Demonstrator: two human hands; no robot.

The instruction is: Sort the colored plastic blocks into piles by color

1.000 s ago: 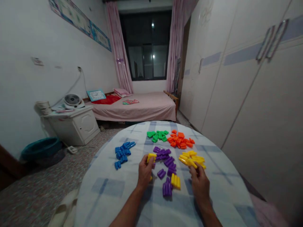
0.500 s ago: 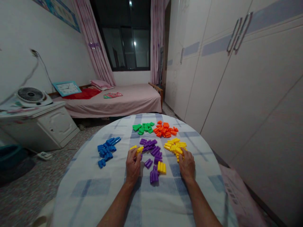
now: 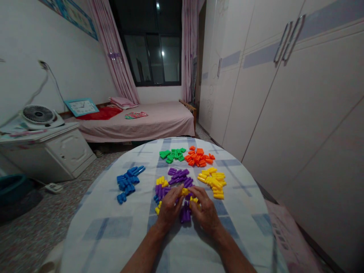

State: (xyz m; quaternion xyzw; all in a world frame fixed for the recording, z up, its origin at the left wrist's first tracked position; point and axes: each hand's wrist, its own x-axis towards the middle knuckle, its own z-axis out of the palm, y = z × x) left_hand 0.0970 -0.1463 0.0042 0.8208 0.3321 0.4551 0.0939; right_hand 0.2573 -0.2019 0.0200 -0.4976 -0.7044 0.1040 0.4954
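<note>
Covering mixed purple-yellow pieces (image 3: 185, 215): left hand (image 3: 170, 207), right hand (image 3: 205, 210); fingers (image 3: 174, 196) curled, grasp unclear. Risk: sideways nudge spills pieces into adjacent yellow pile (image 3: 214, 180).

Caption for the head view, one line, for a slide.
The left hand and right hand rest on mixed purple and yellow pieces on a checked table; sorted piles lie beyond.

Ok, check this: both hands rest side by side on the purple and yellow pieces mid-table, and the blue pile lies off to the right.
One slip: the blue pile lies off to the left, not the right; the head view shows it. The left hand and right hand do rest side by side on the purple and yellow pieces mid-table.
</note>
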